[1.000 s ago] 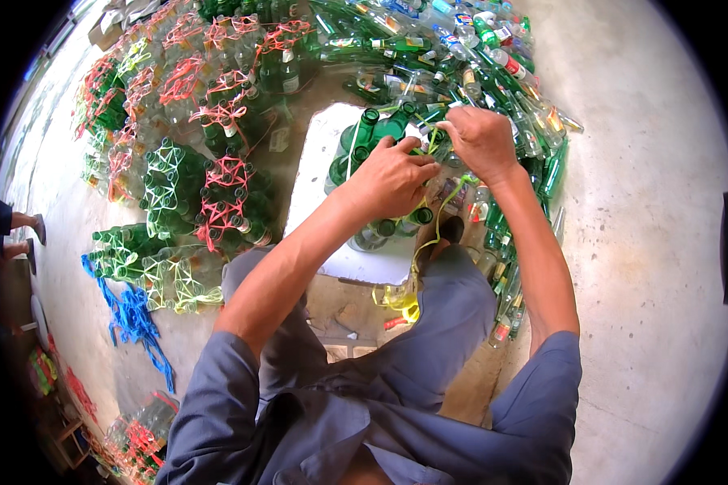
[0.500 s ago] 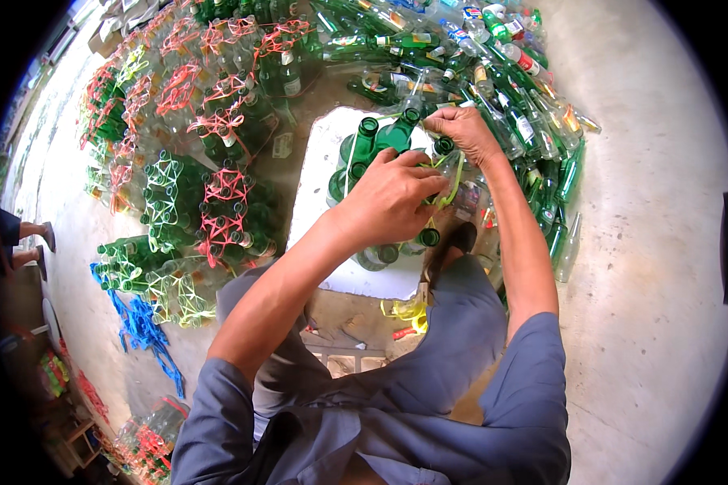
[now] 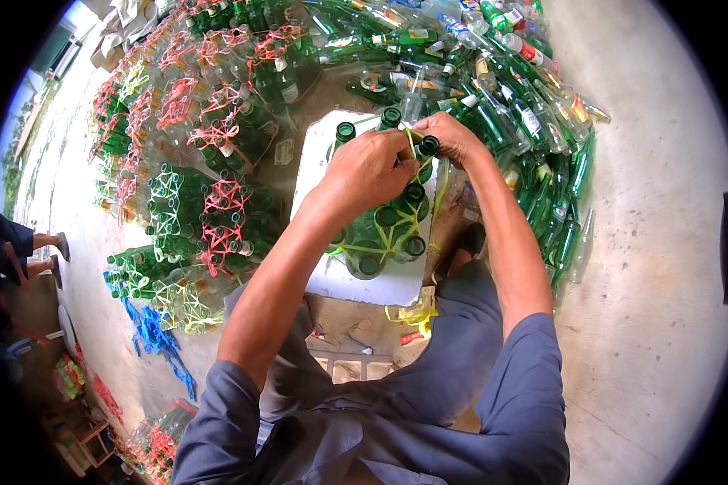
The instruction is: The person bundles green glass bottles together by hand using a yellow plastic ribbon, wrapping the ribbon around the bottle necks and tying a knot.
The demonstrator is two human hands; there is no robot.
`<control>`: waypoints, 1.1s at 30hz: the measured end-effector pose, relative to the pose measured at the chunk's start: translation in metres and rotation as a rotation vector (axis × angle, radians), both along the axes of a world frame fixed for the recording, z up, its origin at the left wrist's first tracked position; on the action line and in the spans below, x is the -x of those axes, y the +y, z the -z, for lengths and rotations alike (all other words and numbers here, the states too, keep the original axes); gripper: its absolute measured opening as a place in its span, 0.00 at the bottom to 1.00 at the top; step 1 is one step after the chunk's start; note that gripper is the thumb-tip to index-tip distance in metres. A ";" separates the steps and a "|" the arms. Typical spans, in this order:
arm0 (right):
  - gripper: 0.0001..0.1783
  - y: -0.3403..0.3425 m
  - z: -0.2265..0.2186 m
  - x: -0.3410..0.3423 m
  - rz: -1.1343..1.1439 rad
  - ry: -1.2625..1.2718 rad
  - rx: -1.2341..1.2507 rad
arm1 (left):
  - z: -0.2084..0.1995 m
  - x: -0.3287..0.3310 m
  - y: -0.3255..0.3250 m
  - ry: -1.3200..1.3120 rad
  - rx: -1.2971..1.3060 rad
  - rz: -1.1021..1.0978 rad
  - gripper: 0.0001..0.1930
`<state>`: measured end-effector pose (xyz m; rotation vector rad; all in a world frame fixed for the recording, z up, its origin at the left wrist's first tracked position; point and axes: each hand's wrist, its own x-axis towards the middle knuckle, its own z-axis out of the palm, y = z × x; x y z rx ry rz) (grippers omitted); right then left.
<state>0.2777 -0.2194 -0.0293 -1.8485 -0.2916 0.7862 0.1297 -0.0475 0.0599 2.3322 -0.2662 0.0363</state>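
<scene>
A cluster of green glass bottles stands upright on a white board in front of me. Yellow-green plastic strap laces between their necks in a star-like web. Curled over the middle of the cluster, my left hand has its fingers closed on the strap beside a bottle neck; the fingertips are partly hidden. My right hand pinches the strap at the far right of the cluster. A loose strap end hangs down below it.
Loose bottles lie heaped at the far right. To the left stand many bottle bundles tied with red and green strap. Blue strap lies on the floor. Yellow strap rests by my leg. Another person's legs show at far left.
The bottle cluster has turned or tilted, so more laced necks show at the near side. My left hand has moved left and up, its fingers now curled; my right hand has drawn slightly left.
</scene>
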 end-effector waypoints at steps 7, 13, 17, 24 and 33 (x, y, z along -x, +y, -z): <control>0.08 0.002 -0.007 0.003 -0.067 0.058 -0.043 | 0.019 0.001 -0.019 -0.262 -0.206 -0.071 0.09; 0.09 0.006 -0.005 -0.007 -0.146 0.162 -0.214 | 0.019 0.000 -0.020 -0.261 -0.208 -0.086 0.10; 0.10 0.004 -0.028 -0.002 -0.202 0.179 -0.247 | 0.017 -0.002 -0.023 -0.220 -0.225 -0.093 0.11; 0.08 0.005 -0.032 -0.002 -0.201 0.063 -0.214 | 0.017 -0.002 -0.025 -0.196 -0.225 -0.081 0.11; 0.10 0.013 -0.051 -0.002 -0.215 -0.035 -0.083 | 0.015 -0.003 -0.025 -0.107 -0.134 -0.087 0.11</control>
